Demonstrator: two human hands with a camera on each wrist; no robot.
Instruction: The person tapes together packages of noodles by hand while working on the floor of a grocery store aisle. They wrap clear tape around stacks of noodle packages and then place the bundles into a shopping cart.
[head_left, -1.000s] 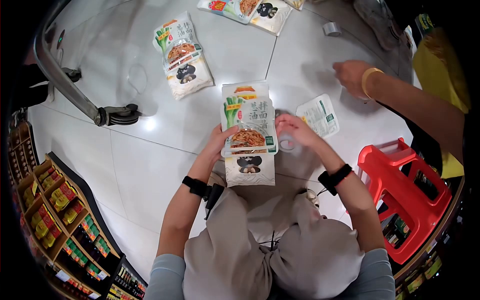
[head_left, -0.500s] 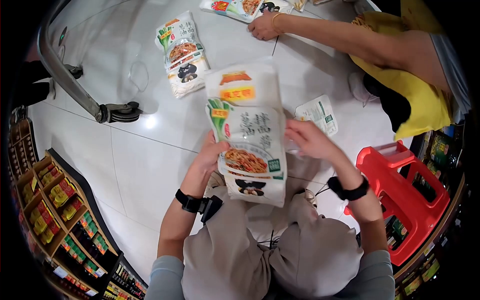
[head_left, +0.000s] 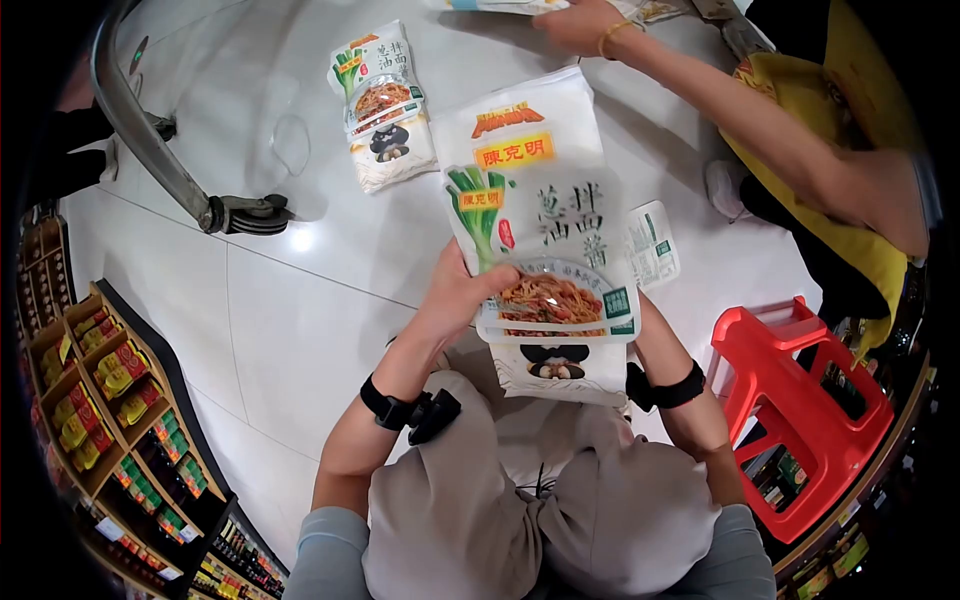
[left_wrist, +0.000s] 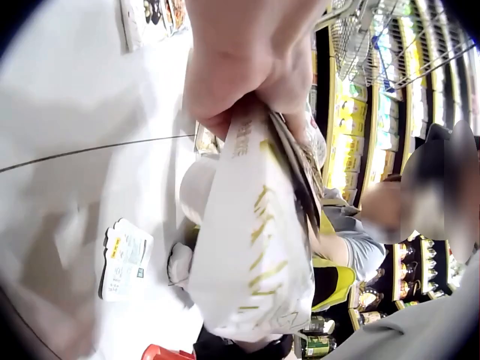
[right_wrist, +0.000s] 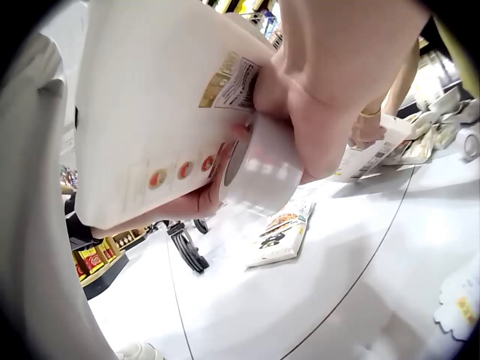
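While left fingers [head_left: 490, 283] clasped pouch [head_left: 550, 235] and packet [head_left: 530, 115], right fingers [right_wrist: 319, 135] gripped tape [right_wrist: 268, 166], apparently mid-bundling, snug wrapping needed next.

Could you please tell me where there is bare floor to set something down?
In the head view, the widest bare floor lies between the shelf and left arm, below the caster, with a smaller patch between the flat packet and red stool. The top is crowded with another person's hand and packs; the held pack fills the middle.

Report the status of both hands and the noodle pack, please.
Left hand grips noodle pack and scallion-oil sauce pouch; right hand holds tape roll behind them; red stool off to right.
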